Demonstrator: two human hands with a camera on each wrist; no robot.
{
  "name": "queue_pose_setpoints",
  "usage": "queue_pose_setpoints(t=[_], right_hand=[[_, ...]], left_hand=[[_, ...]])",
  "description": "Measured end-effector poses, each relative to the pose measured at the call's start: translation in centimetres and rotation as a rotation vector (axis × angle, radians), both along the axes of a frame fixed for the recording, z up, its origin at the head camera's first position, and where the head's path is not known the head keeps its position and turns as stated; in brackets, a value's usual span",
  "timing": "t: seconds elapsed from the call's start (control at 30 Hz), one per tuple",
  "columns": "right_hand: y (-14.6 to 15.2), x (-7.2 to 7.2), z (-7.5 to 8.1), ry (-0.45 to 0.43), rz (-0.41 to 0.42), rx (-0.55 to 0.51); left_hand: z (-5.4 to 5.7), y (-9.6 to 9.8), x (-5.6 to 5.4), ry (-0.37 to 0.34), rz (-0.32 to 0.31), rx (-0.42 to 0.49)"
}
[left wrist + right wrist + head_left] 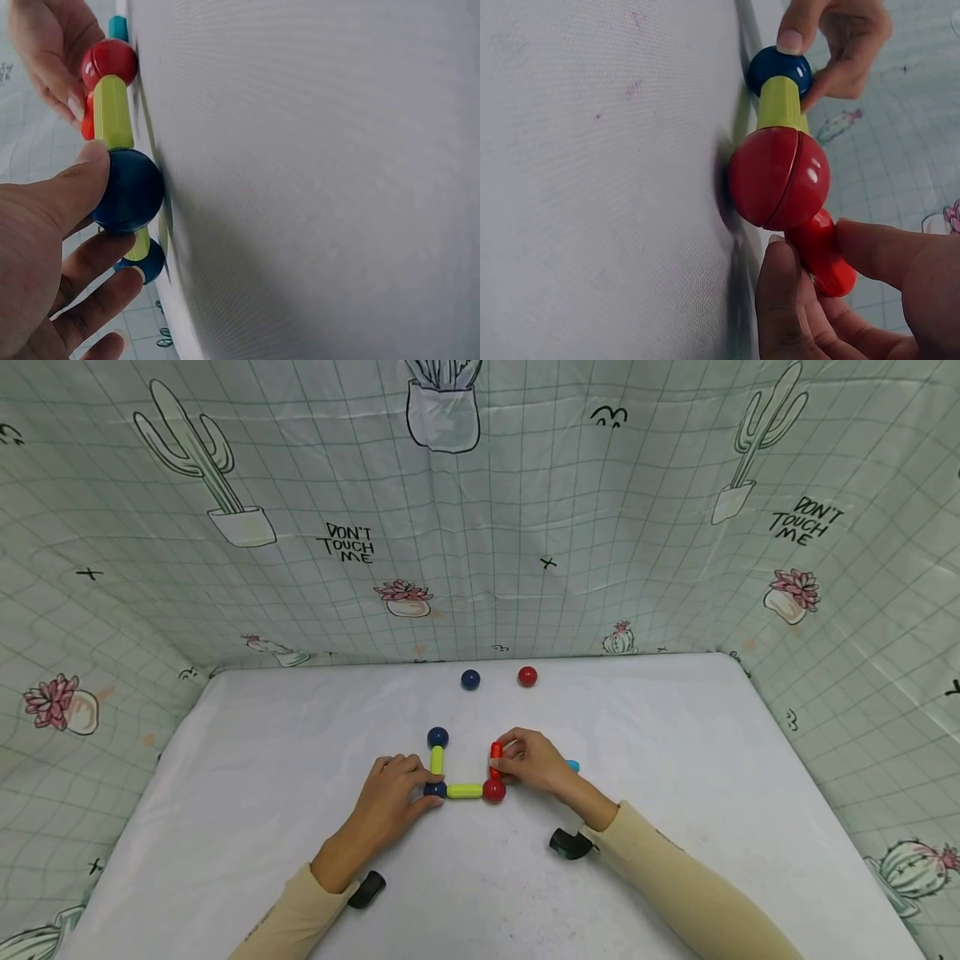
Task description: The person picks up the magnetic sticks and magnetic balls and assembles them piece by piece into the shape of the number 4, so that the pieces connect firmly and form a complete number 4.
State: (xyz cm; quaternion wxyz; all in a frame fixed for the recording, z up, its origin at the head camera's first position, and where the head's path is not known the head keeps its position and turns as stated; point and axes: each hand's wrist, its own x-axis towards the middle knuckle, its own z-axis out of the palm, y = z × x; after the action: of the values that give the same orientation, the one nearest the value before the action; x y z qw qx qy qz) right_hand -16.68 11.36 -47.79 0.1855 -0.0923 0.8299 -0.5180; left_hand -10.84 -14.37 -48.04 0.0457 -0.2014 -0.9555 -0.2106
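Note:
My left hand pinches a dark blue ball between thumb and fingers at the corner of a joined L shape. From that ball one yellow-green rod runs back to another blue ball. A second yellow-green rod leads right to a red ball. My right hand grips a red rod between thumb and fingers; the rod's near end meets the red ball and it points away from me, parallel to the left rod. Whether it is fully attached I cannot tell.
At the back of the white table lie a loose blue ball and a loose red ball. A light blue rod is partly hidden behind the right hand. A patterned cloth hangs behind the table.

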Motion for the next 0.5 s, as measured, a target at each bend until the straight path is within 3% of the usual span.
queue_pose_setpoints(t=[0.5], right_hand=[[0.22,-0.27,-0.07,-0.040,0.049,0.024]], left_hand=[[-0.07,-0.07,0.04,0.023,-0.010,0.007]])
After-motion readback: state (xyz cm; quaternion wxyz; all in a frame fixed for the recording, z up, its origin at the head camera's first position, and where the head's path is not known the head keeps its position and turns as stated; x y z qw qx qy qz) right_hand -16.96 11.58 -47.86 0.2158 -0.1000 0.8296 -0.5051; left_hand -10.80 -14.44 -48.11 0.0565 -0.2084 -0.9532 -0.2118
